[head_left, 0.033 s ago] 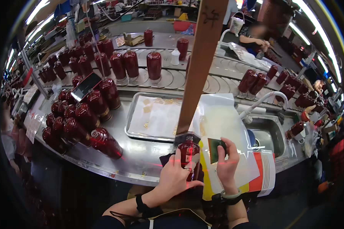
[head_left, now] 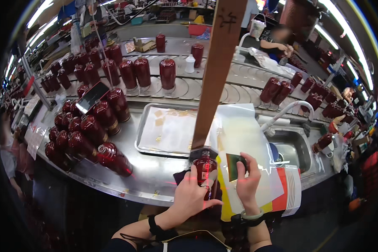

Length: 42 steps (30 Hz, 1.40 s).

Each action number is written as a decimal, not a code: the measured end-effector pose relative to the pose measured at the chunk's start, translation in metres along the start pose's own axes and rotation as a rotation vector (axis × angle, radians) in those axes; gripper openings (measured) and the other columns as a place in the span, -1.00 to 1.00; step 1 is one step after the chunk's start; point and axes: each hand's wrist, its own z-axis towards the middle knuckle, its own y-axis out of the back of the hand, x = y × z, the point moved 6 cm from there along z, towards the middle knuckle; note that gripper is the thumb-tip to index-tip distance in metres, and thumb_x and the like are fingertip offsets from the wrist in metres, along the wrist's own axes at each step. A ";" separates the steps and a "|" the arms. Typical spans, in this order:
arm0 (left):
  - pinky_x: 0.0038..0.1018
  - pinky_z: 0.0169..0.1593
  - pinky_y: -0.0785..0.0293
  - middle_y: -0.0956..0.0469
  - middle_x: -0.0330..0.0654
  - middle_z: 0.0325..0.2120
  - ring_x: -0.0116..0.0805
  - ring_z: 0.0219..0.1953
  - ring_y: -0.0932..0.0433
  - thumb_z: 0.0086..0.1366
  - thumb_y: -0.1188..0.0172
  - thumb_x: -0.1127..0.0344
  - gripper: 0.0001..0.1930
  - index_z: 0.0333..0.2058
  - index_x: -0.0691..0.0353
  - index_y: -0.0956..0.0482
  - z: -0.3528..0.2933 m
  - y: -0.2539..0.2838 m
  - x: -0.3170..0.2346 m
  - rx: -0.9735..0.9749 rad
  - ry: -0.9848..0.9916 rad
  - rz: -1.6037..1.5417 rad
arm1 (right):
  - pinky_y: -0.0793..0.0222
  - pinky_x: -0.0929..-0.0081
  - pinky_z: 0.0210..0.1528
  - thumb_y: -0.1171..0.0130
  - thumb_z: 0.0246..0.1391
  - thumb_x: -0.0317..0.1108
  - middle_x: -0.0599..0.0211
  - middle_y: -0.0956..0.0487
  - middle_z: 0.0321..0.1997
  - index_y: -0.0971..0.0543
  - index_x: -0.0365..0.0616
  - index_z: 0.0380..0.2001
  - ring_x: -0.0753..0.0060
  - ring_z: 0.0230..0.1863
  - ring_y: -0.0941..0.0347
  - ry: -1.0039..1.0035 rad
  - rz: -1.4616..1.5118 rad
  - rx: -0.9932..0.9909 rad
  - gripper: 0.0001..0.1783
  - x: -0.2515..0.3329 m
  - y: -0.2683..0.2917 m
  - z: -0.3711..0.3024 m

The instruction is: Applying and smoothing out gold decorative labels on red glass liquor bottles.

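Note:
A glossy dark red bottle (head_left: 206, 164) stands at the bench's front edge, against a dark rest at the foot of the brown post. My left hand (head_left: 190, 192) grips its near left side, index and middle fingers stretched up along it and thumb reaching across below. Small gold marks show on its front, partly covered by a pale piece under my fingertips. Red light lines cross the bottle and my hands. To the right, my right hand (head_left: 248, 178) pinches a flat dark green card-like piece (head_left: 232, 167) with an orange edge, held apart from the bottle.
A brown post (head_left: 217, 75) rises in front of me. Left of it lies a metal tray (head_left: 140, 140) with gold decals; more dark red bottles (head_left: 113, 158) and a phone (head_left: 92, 97) sit farther left. Plastic sheets (head_left: 256, 176) and a sink (head_left: 306, 153) are right. A bottle-laden conveyor (head_left: 185, 88) runs behind.
The whole view has shifted slightly. My right hand and the green piece sit marginally farther left; my left hand keeps its place on the bottle.

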 end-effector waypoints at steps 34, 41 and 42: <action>-0.20 -0.25 -0.59 -0.46 0.15 -0.02 0.06 -0.18 -0.60 -0.03 -0.52 -0.26 -0.06 0.17 0.36 -0.54 0.009 0.008 0.007 -0.204 0.070 -0.101 | -0.48 0.40 -0.03 -0.15 0.28 -0.58 0.12 -0.62 -0.16 -0.60 -0.23 0.05 0.24 -0.12 -0.60 0.085 0.052 0.151 -0.71 0.024 -0.012 0.010; -0.21 -0.24 -0.59 -0.47 0.14 -0.04 0.04 -0.19 -0.59 -0.02 -0.51 -0.27 -0.04 0.20 0.36 -0.51 0.009 0.009 0.007 -0.179 0.068 -0.097 | -0.47 0.47 -0.02 -0.14 0.32 -0.56 0.17 -0.62 -0.14 -0.60 -0.24 0.07 0.36 -0.12 -0.58 0.074 0.058 0.158 -0.71 0.022 -0.011 0.010; -0.21 -0.24 -0.58 -0.47 0.14 -0.05 0.04 -0.19 -0.59 -0.02 -0.50 -0.27 -0.04 0.20 0.37 -0.51 0.009 0.008 0.007 -0.184 0.064 -0.091 | -0.47 0.47 -0.02 -0.14 0.32 -0.56 0.17 -0.62 -0.14 -0.60 -0.24 0.07 0.36 -0.12 -0.58 0.072 0.059 0.158 -0.71 0.021 -0.012 0.010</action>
